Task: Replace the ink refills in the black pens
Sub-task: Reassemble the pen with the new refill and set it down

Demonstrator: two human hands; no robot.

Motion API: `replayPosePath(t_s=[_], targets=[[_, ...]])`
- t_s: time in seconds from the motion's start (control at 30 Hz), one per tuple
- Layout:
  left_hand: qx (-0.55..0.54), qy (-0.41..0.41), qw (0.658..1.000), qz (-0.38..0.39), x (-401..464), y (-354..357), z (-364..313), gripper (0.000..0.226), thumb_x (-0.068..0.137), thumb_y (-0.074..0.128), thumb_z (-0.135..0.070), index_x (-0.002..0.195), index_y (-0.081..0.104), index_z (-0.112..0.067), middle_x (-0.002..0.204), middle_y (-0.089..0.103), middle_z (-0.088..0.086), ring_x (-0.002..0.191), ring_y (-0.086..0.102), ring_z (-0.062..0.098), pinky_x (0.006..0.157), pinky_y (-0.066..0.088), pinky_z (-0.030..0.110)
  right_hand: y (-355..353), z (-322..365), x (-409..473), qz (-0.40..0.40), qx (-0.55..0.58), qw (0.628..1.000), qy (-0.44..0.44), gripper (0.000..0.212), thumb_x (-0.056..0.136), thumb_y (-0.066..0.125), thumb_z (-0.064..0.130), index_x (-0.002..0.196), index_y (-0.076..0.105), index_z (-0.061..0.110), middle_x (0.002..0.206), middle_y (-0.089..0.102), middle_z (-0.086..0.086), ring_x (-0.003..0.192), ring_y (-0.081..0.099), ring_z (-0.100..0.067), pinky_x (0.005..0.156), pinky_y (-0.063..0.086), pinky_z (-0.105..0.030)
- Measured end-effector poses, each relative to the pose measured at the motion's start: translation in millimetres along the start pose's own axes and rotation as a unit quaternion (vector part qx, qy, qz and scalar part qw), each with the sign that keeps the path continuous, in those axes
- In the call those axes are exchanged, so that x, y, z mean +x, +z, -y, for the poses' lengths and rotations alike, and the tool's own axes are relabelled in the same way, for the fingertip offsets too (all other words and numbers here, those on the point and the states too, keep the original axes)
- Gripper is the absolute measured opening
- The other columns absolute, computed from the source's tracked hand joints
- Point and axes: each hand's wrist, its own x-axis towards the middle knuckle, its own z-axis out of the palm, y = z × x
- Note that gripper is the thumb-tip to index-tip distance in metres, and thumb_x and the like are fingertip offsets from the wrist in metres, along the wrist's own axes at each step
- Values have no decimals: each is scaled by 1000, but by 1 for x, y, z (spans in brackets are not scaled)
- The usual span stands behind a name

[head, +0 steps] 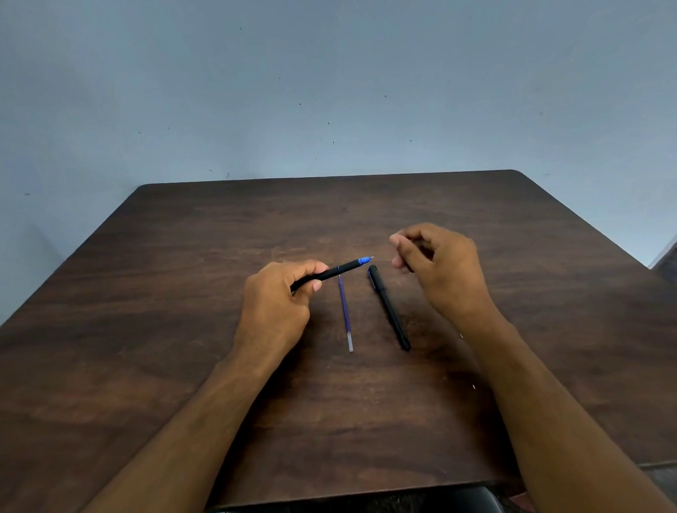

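**Two hands over a dark table, one holding a pen**

The left hand curls its fingers and thumb around a black pen, blue tip pointing right, lifted above a dark wooden table. The right hand hovers to the right, fingers loosely curled, gripping nothing that can be seen. Between the hands, a blue ink refill lies on the table. Just to its right lies a capped black pen, resting free. A blue-grey wall stands at the far side.
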Motion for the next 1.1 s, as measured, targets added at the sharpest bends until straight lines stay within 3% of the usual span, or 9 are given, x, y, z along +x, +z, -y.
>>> replayPosePath(t_s=[0.07, 0.2, 0.43, 0.57, 0.7, 0.87, 0.97, 1.1], targets=[[-2, 12, 1000, -4, -1, 0, 0, 30, 86, 73, -10, 111, 74, -28, 93, 66, -19, 84, 55, -9, 74, 36, 5, -1, 6, -2, 24, 38, 999, -12, 17, 90, 75, 24, 105, 78, 16, 89, 74, 8, 77, 67, 0, 71, 54, -17], [0, 33, 999, -16, -1, 0, 0, 31, 84, 75, -4, 109, 76, -22, 95, 63, -20, 93, 57, -1, 82, 35, -1, -1, 11, -6, 70, 102, 992, 2, 10, 88, 78, 18, 97, 80, 14, 80, 70, 6, 55, 57, 0, 57, 51, -24], [0, 44, 999, -17, 0, 0, -1, 31, 83, 74, -2, 109, 76, -19, 96, 62, -19, 97, 59, 5, 85, 35, 1, -5, 12, -6, 62, 126, 990, 12, 6, 91, 74, 15, 94, 79, 12, 68, 68, 12, 55, 57, 0, 57, 50, -23], [4, 47, 999, -17, -1, 0, -1, 31, 83, 74, -2, 109, 76, -20, 95, 62, -20, 98, 60, 8, 87, 41, 15, 0, 13, -8, 100, 128, 987, 9, 9, 91, 73, 13, 97, 79, 9, 63, 64, 12, 54, 53, -7, 58, 49, -29], [0, 61, 998, -23, -1, 1, -1, 32, 82, 75, -3, 108, 76, -22, 94, 61, -24, 97, 61, 7, 86, 41, 14, 3, 12, -7, 102, 132, 986, 6, 9, 92, 73, 15, 98, 79, 11, 62, 65, 22, 55, 56, 0, 58, 49, -21], [-14, 77, 997, -5, -1, 4, 0, 29, 84, 74, -6, 107, 75, -23, 99, 71, -14, 95, 65, 8, 87, 50, 25, 10, 14, -9, 124, 138, 983, -5, 14, 91, 74, 14, 104, 75, 9, 75, 71, -3, 57, 60, -10, 61, 55, -29], [-49, 53, 997, -5, -2, 3, 1, 28, 83, 76, -8, 105, 76, -25, 98, 74, -14, 94, 66, -1, 86, 50, 16, 18, 15, -11, 137, 142, 980, 6, 11, 93, 72, 17, 101, 73, 10, 70, 68, -5, 56, 61, -15, 62, 56, -31], [-72, 57, 996, -21, -3, 1, -2, 27, 80, 77, -3, 101, 78, -19, 97, 75, -9, 93, 65, -4, 82, 45, 4, 27, 14, -15, 160, 138, 977, 7, 7, 99, 64, 20, 99, 71, 18, 64, 63, 7, 56, 58, -5, 58, 50, -19]])
